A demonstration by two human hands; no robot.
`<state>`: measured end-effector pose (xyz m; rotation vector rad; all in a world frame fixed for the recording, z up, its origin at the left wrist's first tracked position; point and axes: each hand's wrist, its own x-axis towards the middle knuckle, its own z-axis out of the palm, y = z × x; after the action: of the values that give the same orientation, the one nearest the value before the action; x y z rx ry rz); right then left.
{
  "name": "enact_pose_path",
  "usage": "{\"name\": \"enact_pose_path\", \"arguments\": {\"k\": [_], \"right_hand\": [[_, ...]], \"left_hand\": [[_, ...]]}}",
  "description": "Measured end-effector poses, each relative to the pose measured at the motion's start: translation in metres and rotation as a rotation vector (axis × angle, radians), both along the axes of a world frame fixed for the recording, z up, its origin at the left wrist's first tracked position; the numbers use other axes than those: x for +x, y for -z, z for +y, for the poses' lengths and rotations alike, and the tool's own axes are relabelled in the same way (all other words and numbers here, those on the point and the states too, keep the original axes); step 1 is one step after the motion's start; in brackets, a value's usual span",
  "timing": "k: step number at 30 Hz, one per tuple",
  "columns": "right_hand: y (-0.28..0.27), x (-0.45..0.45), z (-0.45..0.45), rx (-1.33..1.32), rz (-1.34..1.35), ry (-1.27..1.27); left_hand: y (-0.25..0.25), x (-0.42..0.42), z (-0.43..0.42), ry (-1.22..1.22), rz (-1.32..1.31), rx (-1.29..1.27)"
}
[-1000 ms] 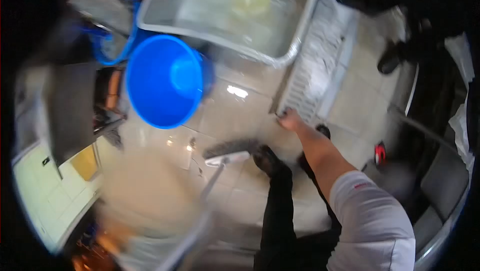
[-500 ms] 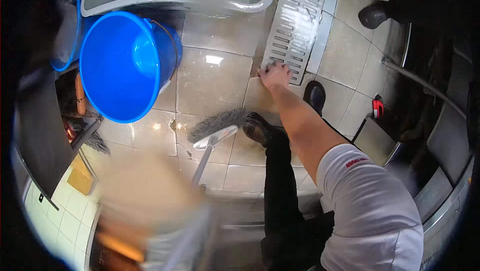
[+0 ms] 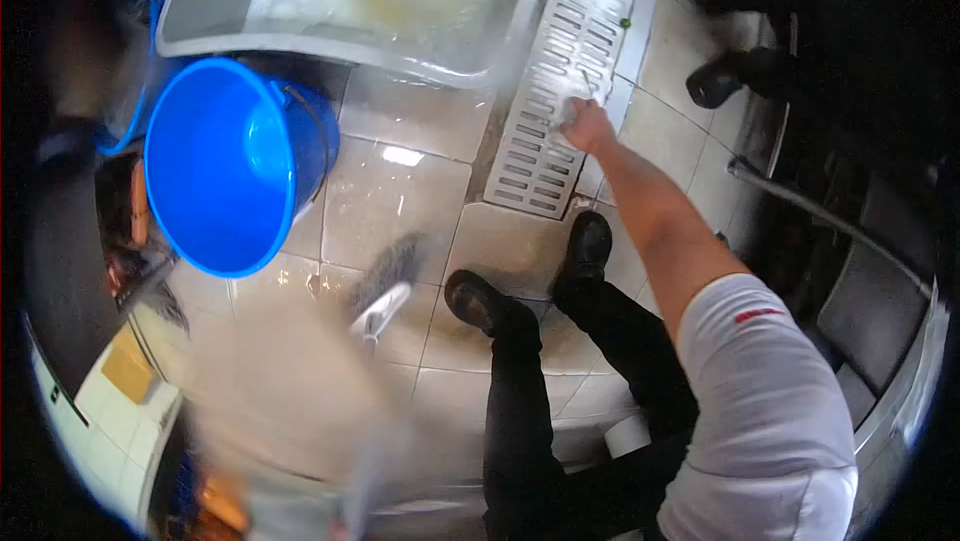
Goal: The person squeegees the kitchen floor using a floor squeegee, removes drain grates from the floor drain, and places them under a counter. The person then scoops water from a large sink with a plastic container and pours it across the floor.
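My right hand [image 3: 588, 124] is closed, with its fingertips down on the slotted floor drain grate [image 3: 528, 181]. A small whitish clump, possibly foam or debris, shows at the fingers, too blurred to name. A large blurred beige shape at the lower left looks like my left arm [image 3: 280, 371], close to the camera; no fingers can be made out on it. Beside that blur, a floor brush [image 3: 385, 306] with grey bristles and a white head rests on the tiles, its handle partly hidden. Water or foam whitens the far part of the grate.
A blue bucket [image 3: 220, 166] stands at the left. Behind it is a grey tub [image 3: 300, 46] with sudsy water and something yellow. The tiled floor [image 3: 395, 206] is wet. Another person's dark shoes [image 3: 715, 83] are at the upper right, near a metal bar [image 3: 790, 196].
My right hand has moved from the grate's near end to farther along its right side, and its fingers have closed. The view has shifted; another person's second shoe now shows.
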<state>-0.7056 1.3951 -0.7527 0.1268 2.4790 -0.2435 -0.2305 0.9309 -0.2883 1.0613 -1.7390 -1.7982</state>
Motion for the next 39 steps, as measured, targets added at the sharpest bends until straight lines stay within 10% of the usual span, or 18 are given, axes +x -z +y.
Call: {"name": "enact_pose_path", "arguments": {"k": [3,5,6,7,10,19,29,34,36,39], "right_hand": [[0.010,-0.019,0.036,-0.034,0.033,-0.220],[-0.002,-0.026,0.046,-0.030,0.011,-0.261],[-0.001,-0.022,0.054,-0.060,0.043,-0.246],[0.003,-0.018,0.061,-0.090,0.079,-0.229],[-0.003,-0.003,0.060,-0.053,0.030,-0.234],[-0.054,0.028,0.099,-0.216,-0.017,-0.156],[-0.198,0.047,0.138,-0.121,-0.232,-0.179],[-0.219,0.031,0.124,-0.305,-0.169,-0.163],[-0.184,0.009,0.109,-0.435,-0.227,-0.134],[-0.066,-0.019,0.096,-0.459,-0.109,-0.243]], "left_hand": [[0.050,0.027,0.001,-0.129,0.042,0.179],[0.044,-0.116,-0.001,-0.115,0.062,0.086],[0.053,-0.223,0.040,-0.595,-0.087,-0.274],[0.061,-0.213,0.001,-0.204,-0.041,0.015],[0.086,-0.323,0.024,-0.343,-0.405,-0.071],[0.147,-0.503,0.061,0.258,-0.185,-0.205],[0.204,-0.559,0.013,0.360,-0.395,-0.794],[0.220,-0.545,0.037,0.260,-0.333,-0.485],[0.227,-0.490,0.092,0.258,-0.132,-0.706],[0.276,-0.366,0.186,0.253,-0.202,-0.284]]}}
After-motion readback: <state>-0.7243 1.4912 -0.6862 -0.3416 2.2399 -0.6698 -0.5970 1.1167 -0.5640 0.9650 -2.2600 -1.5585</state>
